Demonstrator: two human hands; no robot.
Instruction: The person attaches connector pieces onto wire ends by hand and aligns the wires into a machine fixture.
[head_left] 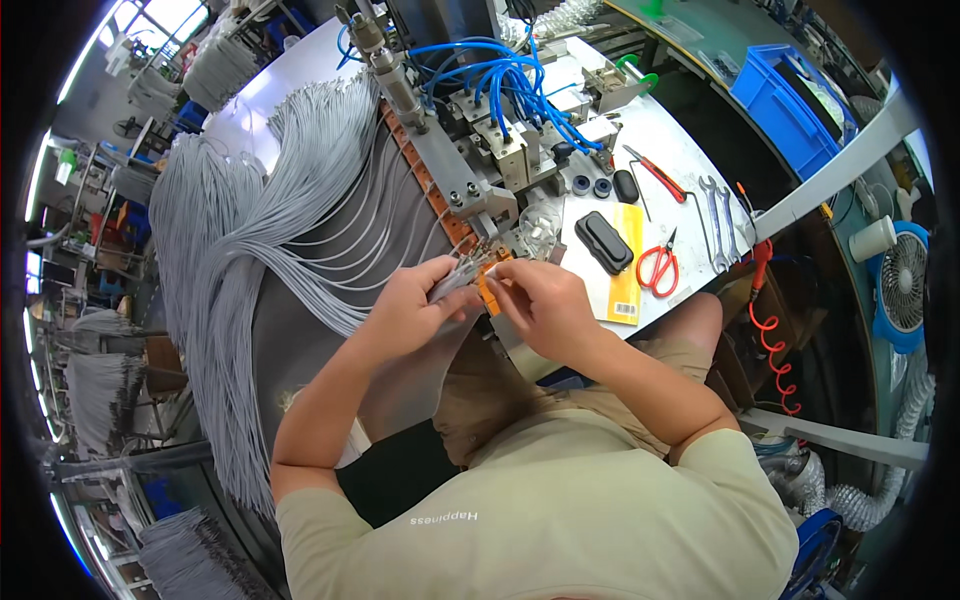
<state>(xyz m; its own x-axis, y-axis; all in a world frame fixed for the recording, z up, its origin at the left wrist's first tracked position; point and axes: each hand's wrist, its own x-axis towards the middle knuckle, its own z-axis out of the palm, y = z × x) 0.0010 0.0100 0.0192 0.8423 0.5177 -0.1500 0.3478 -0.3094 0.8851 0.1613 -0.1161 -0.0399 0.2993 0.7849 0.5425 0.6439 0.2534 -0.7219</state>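
My left hand (405, 312) is closed around the ends of several thin grey cables (300, 285) that run in from a large bundle at the left. Close beside it, my right hand (550, 305) pinches with thumb and fingers at an orange fixture (489, 287) at the front end of a bench machine (512, 160). What lies between the right fingertips is too small to make out. An orange strip (425, 185) runs back from the fixture along the machine. Just behind my right hand sits a clear bag of small parts (538, 228).
Right of the machine lie red-handled scissors (658, 268), a black case (604, 243) on a yellow-and-white packet (627, 290), red-handled pliers (655, 172) and metal wrenches (716, 225). Blue air hoses (500, 75) loop over the machine. A coiled red hose (770, 340) hangs at the right.
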